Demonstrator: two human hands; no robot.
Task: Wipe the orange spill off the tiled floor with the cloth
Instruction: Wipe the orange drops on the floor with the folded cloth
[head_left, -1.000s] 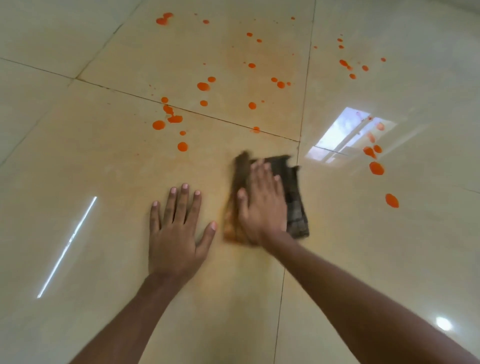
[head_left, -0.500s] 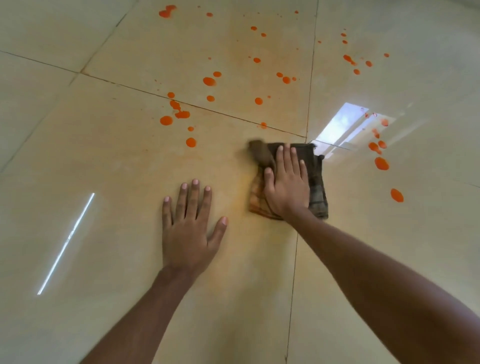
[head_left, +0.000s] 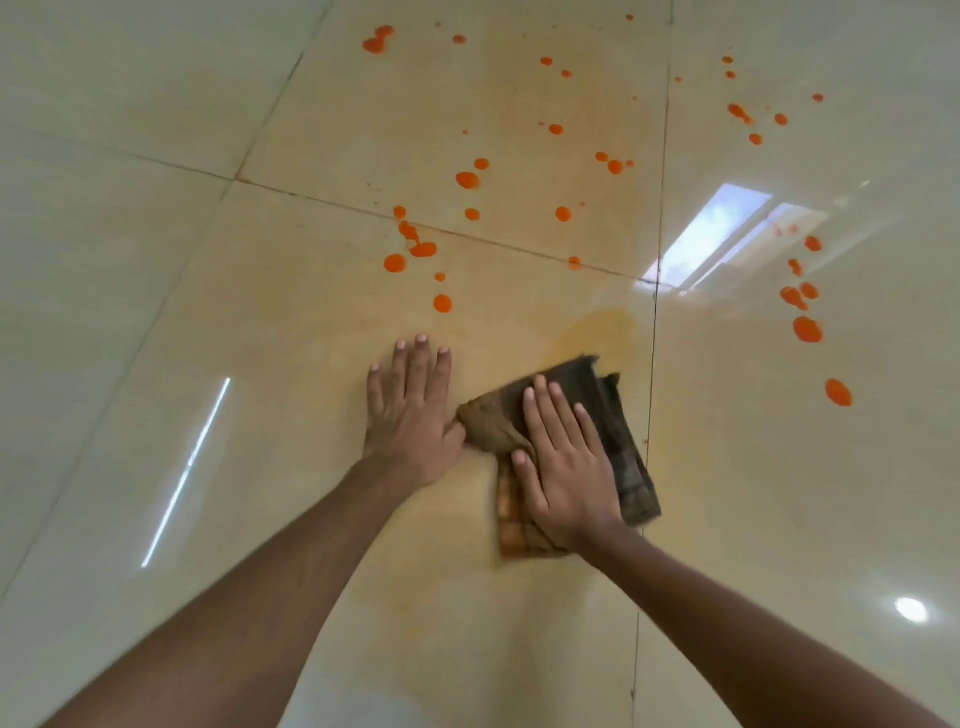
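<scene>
A dark checked cloth (head_left: 618, 431), stained orange along its near left edge, lies on the glossy cream tiled floor (head_left: 260, 322). My right hand (head_left: 566, 467) presses flat on it with straight fingers. My left hand (head_left: 410, 405) lies flat on the floor just left of the cloth, its thumb touching the cloth's bunched corner. Orange drops (head_left: 441, 303) are scattered on the tiles beyond both hands, with bigger blobs (head_left: 808, 329) to the right. A pale orange smear (head_left: 597, 332) marks the floor just past the cloth.
Dark grout lines cross the floor, one running toward me right of the cloth (head_left: 652, 415). A bright window reflection (head_left: 717, 234) and a light streak (head_left: 192, 462) shine on the tiles. A faint orange film covers the middle tile.
My right hand has dragged the cloth back toward me and leftward, leaving a pale orange smear where it was. The cloth's corner now touches my left thumb. The left hand stays planted.
</scene>
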